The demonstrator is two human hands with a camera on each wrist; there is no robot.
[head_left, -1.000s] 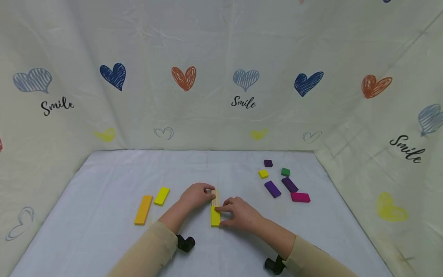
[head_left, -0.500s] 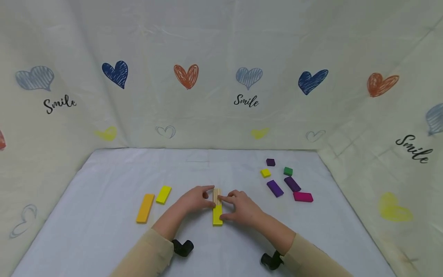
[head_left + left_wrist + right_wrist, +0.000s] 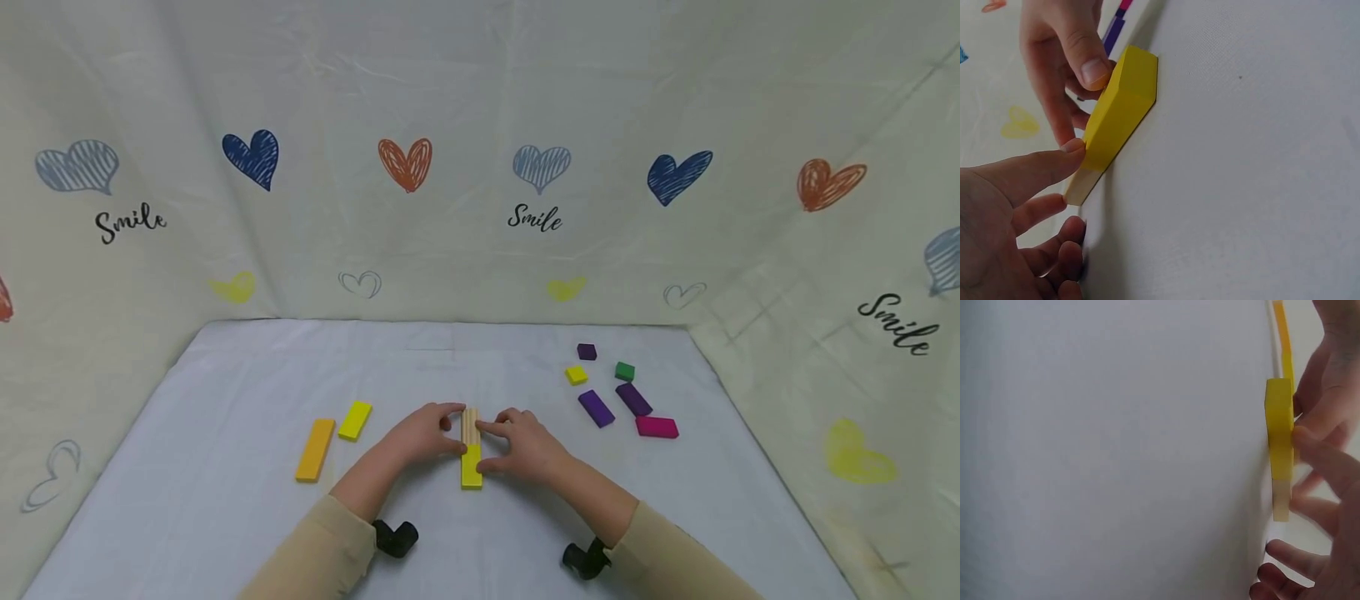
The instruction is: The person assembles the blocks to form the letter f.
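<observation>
In the head view, a yellow block (image 3: pixel 471 468) and a pale wooden piece (image 3: pixel 470 427) with lengthwise lines lie end to end on the white cloth. My left hand (image 3: pixel 423 433) is at their left side, its index fingertip by the wooden piece's far corner and its thumb near the joint. From the right, my right hand (image 3: pixel 528 448) touches the same row, index finger at the wooden piece and thumb at the yellow block (image 3: pixel 1124 103). The left wrist view shows the left thumb against the block's side. Neither hand wraps round the row.
To the left lie an orange block (image 3: pixel 315 450) and another yellow block (image 3: pixel 355 420). On the right are purple blocks (image 3: pixel 596 408), a pink block (image 3: pixel 657 427), a green block (image 3: pixel 625 372) and a small yellow block (image 3: pixel 576 375). A heart-printed curtain (image 3: pixel 465 250) stands behind the table.
The left thumb has come down to the joint, leaving the far part of the wooden piece. The right index finger has shifted farther up, from the yellow block to the wooden piece's side.
</observation>
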